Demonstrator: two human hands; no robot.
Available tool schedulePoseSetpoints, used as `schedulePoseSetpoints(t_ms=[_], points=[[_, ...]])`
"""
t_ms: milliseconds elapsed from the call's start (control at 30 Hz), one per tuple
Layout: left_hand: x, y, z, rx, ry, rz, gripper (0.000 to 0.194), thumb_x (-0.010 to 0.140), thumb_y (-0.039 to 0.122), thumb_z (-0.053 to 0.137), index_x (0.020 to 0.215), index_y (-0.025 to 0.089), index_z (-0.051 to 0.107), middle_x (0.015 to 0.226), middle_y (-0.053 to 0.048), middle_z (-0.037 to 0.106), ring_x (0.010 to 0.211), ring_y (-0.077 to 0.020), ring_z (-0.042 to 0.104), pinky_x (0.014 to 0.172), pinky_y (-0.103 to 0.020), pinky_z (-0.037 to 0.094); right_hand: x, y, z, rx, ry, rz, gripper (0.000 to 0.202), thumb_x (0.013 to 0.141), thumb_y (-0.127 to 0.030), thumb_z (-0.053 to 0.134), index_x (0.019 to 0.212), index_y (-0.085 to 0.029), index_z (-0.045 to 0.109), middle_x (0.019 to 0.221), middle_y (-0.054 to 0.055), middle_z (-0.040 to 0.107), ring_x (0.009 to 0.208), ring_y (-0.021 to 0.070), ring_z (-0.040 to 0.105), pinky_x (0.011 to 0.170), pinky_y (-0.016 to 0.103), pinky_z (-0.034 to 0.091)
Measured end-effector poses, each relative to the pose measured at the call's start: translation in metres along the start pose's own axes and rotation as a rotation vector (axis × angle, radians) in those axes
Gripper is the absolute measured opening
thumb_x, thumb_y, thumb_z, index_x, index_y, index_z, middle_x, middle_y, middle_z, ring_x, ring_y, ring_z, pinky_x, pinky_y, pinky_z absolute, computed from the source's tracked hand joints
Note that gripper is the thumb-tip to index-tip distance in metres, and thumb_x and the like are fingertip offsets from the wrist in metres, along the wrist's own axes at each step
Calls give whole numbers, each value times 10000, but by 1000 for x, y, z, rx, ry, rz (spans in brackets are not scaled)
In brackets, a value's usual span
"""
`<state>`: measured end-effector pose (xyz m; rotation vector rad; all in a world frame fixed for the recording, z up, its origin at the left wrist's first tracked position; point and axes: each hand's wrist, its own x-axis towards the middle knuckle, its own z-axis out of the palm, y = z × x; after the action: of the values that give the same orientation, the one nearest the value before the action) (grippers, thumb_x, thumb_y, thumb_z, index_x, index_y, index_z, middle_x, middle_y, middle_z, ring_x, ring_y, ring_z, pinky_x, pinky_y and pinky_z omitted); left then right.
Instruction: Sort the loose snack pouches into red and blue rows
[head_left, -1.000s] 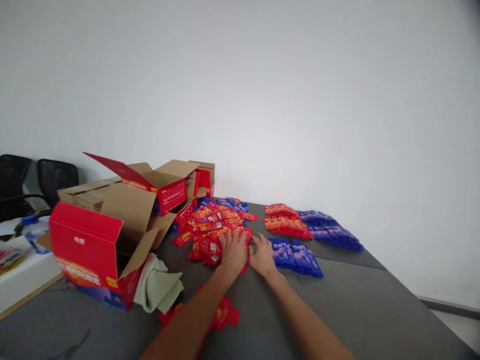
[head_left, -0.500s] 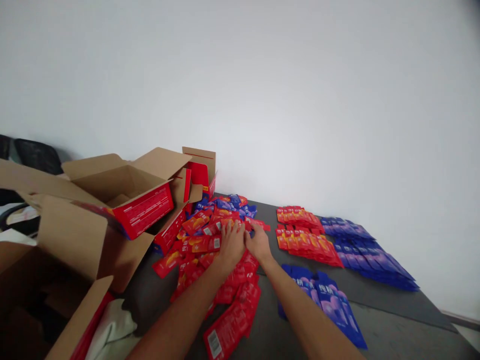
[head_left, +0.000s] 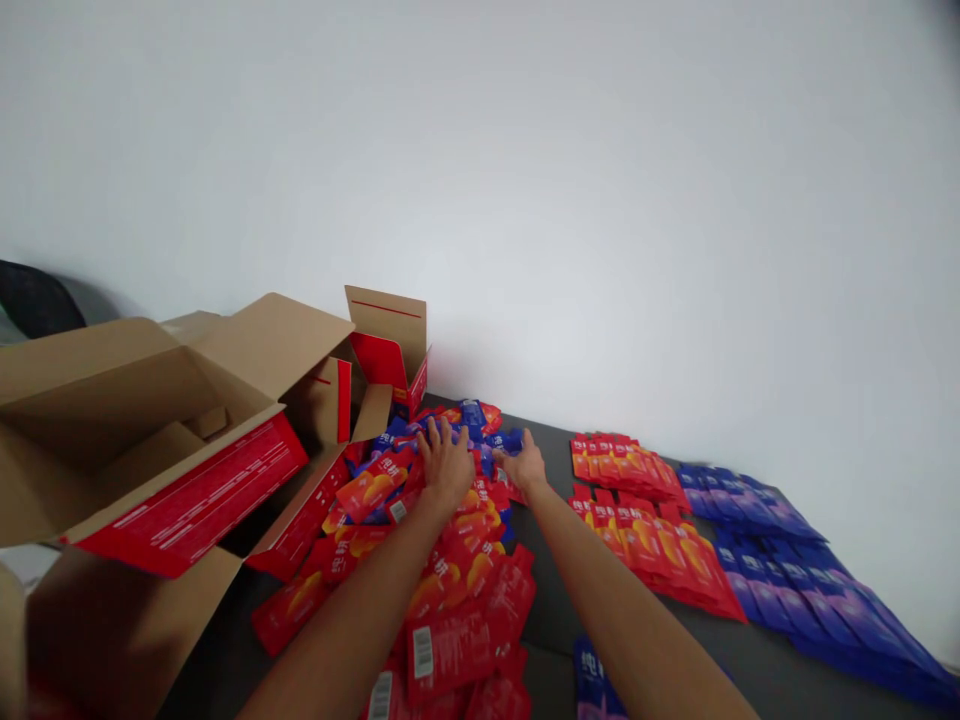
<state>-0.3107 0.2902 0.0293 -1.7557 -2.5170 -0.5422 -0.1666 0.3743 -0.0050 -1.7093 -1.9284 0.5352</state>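
Red and blue spouted pouches lie in a loose pile in front of me. My left hand (head_left: 448, 464) rests on the far part of the pile, palm down with its fingers spread. At the pile's right edge, my right hand (head_left: 528, 468) is open, thumb and fingers apart, beside a blue pouch (head_left: 507, 440); whether it touches that pouch I cannot tell. A red pouch (head_left: 376, 484) with an orange fruit print lies left of my left hand. Nearer to me, more red pouches (head_left: 457, 645) are heaped between my forearms, some showing barcodes.
Overlapping rows of red pouches (head_left: 637, 530) and blue pouches (head_left: 795, 590) lie at the right. Part of a blue pouch (head_left: 592, 680) shows by my right forearm. Open cardboard boxes (head_left: 217, 490) crowd the left. A white wall (head_left: 600, 200) stands behind the dark table (head_left: 551, 600).
My hands have moved apart and farther over the pile, the left one spreading its fingers. The view has shifted forward, so the boxes and rows appear larger.
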Motion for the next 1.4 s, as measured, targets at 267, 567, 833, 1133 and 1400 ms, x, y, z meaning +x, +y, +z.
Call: schedulePoseSetpoints(t_ms=[267, 567, 833, 1133, 1400], points=[[9, -4, 17, -18, -6, -85, 463, 821, 288, 552, 1282, 297, 593, 1495, -110, 382, 1367, -428, 250, 1076, -630, 201, 8, -20, 18, 63, -123, 49, 918, 602, -338, 799, 1418, -154, 422, 1235, 178, 607, 1145, 314, 569, 990, 408, 422], [7, -2, 12, -168, -1, -69, 424, 825, 133, 482, 1139, 327, 691, 1173, -74, 596, 1093, -283, 461, 926, -442, 392, 3, -25, 17, 168, -56, -9, 599, 615, -135, 646, 1207, -221, 617, 1074, 66, 706, 1024, 263, 644, 926, 332, 476], [13, -11, 5, -299, 72, 3, 439, 714, 69, 543, 1070, 246, 729, 1069, -65, 607, 1025, -217, 485, 955, -328, 372, -12, -25, 6, 328, 32, -58, 481, 654, -164, 562, 1120, -222, 665, 959, 21, 725, 926, 220, 673, 851, 304, 517], [6, -19, -32, -335, 201, -11, 457, 668, 72, 541, 1049, 244, 726, 1050, -67, 586, 1038, -238, 486, 977, -357, 379, -21, -47, -11, 489, 84, -180, 566, 627, -135, 510, 1172, -215, 639, 1048, 1, 710, 960, 189, 649, 912, 279, 491], [-19, -26, -70, -332, 315, 17, 449, 666, 74, 526, 1047, 221, 712, 1077, -65, 573, 1048, -239, 465, 973, -354, 388, -51, -73, -37, 599, 77, -275, 561, 633, -124, 506, 1174, -213, 622, 1063, 2, 697, 969, 181, 631, 900, 275, 485]])
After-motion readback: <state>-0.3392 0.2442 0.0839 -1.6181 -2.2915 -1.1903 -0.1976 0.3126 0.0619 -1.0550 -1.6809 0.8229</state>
